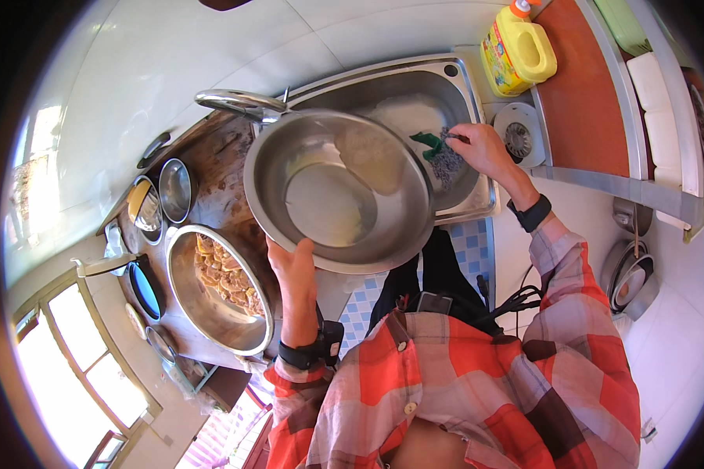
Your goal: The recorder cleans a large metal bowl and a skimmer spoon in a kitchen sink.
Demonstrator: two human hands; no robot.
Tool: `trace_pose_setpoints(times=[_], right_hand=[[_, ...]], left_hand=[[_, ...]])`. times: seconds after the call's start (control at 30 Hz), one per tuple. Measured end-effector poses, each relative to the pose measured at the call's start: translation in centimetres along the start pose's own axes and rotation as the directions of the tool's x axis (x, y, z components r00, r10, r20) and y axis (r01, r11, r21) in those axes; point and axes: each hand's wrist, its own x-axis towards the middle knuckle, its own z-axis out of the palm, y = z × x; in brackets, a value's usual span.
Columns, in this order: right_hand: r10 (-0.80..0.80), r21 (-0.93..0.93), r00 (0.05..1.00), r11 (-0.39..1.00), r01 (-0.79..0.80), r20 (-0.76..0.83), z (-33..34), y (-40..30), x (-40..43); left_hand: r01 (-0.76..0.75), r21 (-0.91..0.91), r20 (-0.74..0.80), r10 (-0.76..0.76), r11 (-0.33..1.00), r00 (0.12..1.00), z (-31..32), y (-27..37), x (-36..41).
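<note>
My left hand (295,280) grips the near rim of a large stainless steel basin (328,202), tilted over the left part of a steel sink (478,193). A shallow cloudy yellowish residue shows inside the basin. In the sink's right part, my right hand (480,146) pinches the edge of a grey scouring pad (446,165). A dark green cloth or pad (427,143) lies against it. The chrome faucet (240,101) arches at the basin's far left rim.
Left of the basin, a metal bowl of cut meat (223,293) stands on the brown counter, with small steel bowls (176,190) behind it. A yellow detergent jug (519,55) and a sink strainer (517,138) are at the right, beside an orange-brown shelf (584,88).
</note>
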Motion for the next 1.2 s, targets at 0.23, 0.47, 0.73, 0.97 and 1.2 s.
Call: trace_pose_setpoints(times=[0.23, 0.47, 0.73, 0.97, 1.2], right_hand=[[0.013, 0.075, 0.999, 0.997, -0.016, 0.045, -0.9, -1.6, 0.9], [0.01, 0.232, 0.994, 0.973, 0.016, -0.109, -6.1, -6.1, 2.1], [0.034, 0.217, 0.947, 0.976, 0.038, -0.319, -11.7, -9.6, 3.9], [0.133, 0.33, 0.916, 0.944, -0.001, -0.379, -13.3, -11.6, 5.2], [0.145, 0.322, 0.922, 0.946, -0.023, -0.358, -11.5, -11.4, 6.0]], left_hand=[[0.627, -0.358, 0.096, -0.641, 0.692, 0.762, -1.8, 1.3, 0.5], [0.87, -0.427, 0.312, -0.863, 0.245, 0.397, -2.4, -2.1, -0.8], [0.815, -0.434, 0.772, -0.625, -0.384, 0.116, -1.6, -8.0, -3.6], [0.717, -0.293, 0.937, -0.34, -0.633, 0.083, 0.9, -7.7, -6.2], [0.598, -0.267, 0.935, -0.051, -0.755, 0.352, -2.0, -6.3, -7.8]])
